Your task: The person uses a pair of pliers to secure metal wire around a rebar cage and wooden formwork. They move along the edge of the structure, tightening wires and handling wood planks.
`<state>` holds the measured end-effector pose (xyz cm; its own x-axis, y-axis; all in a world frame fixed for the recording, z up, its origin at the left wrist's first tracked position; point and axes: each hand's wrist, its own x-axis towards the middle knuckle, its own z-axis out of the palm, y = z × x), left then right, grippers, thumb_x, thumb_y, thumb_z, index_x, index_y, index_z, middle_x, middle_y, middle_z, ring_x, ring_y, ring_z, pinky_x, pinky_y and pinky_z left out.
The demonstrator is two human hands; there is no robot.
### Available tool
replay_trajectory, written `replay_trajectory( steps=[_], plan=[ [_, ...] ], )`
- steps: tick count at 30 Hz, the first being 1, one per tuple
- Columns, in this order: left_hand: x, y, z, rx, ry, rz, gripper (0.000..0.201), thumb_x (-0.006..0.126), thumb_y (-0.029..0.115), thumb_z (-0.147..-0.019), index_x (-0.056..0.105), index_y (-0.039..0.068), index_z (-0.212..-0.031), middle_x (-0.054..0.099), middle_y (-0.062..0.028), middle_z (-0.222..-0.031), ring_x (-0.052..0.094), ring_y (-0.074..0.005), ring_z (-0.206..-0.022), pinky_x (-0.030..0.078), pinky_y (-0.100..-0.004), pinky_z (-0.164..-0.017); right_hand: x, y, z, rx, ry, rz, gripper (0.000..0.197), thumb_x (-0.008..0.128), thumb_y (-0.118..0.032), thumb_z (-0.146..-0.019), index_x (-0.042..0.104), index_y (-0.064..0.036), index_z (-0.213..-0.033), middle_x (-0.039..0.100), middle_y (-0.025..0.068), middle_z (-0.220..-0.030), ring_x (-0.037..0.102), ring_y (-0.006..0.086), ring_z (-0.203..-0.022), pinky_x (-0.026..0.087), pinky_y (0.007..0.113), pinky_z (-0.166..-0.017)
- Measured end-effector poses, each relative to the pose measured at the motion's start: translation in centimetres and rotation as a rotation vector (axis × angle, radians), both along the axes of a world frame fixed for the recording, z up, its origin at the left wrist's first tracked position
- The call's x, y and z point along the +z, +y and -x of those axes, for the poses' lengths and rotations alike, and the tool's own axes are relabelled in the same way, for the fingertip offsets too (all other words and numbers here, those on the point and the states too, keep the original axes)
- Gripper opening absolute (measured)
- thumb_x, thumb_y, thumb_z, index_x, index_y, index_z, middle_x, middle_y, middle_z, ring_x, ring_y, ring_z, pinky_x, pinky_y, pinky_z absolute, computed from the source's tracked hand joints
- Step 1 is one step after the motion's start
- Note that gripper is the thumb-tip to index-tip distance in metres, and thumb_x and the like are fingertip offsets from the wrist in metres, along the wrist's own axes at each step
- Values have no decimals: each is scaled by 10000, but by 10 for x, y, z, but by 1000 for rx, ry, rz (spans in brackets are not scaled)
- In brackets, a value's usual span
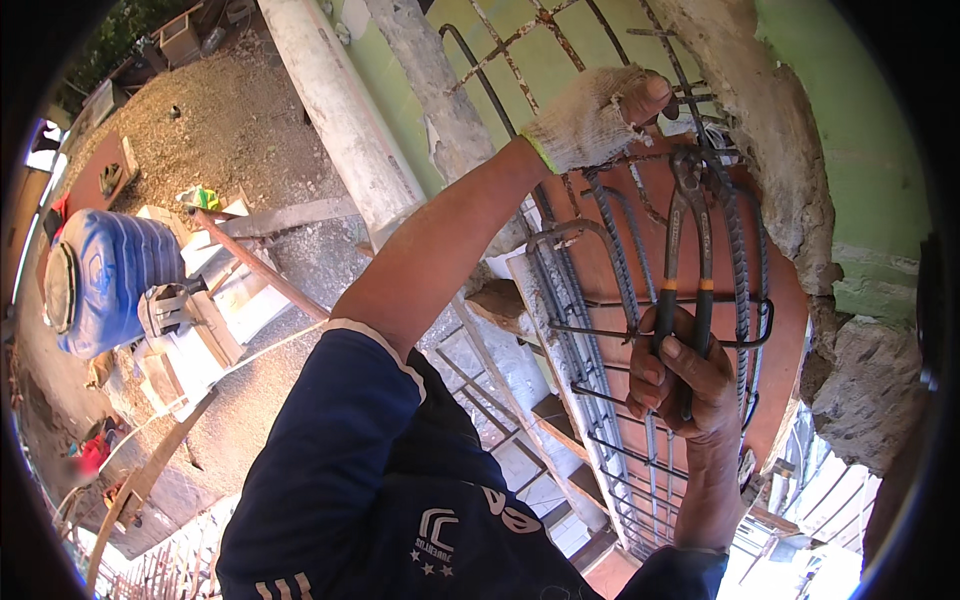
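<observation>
My right hand (690, 375) is wrapped around the dark handles of a pair of pincers (673, 245), which have orange bands near the grips. The pincers point up, their jaws at the crossing bars of a rebar cage (740, 260). Just above and left of the jaws, my left hand (595, 115) wears a worn, pale knitted glove with bare fingertips. Its fingers are curled closed against the upper bars; what they hold is hidden. Ribbed bars and bent stirrups run down the cage, in front of a reddish-brown panel (590, 260).
Broken concrete edges (790, 150) flank the cage on a green wall (880, 180). A pale post (340, 110) stands left of my arm. Below are a ladder-like metal frame (490, 400), a blue barrel (115, 280), boards (210, 330) and gravel (240, 110). A person in red (95, 452) is at lower left.
</observation>
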<state>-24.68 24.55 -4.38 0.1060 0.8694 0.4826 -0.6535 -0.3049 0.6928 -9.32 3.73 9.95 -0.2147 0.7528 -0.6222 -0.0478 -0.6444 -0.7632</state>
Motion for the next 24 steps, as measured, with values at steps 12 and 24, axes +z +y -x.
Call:
replay_trajectory(
  steps=[12,24],
  plan=[
    [2,-4,3,89,116,-19,715,488,741,-923,637,43,-871,567,2,-730,517,-93,-692,435,-286,-612,15,1,8,-21,-53,57,333,549,-150,-1001,489,68,-1245,543,94,-767,590,181,-628,541,327,-575],
    [5,3,5,-4,218,21,657,526,681,-940,655,37,-956,609,-14,-792,569,-92,-732,475,-275,-627,-143,6,91,-332,195,-427,237,550,-151,-1030,467,-47,-1226,525,58,-845,555,178,-746,497,354,-695]
  ],
)
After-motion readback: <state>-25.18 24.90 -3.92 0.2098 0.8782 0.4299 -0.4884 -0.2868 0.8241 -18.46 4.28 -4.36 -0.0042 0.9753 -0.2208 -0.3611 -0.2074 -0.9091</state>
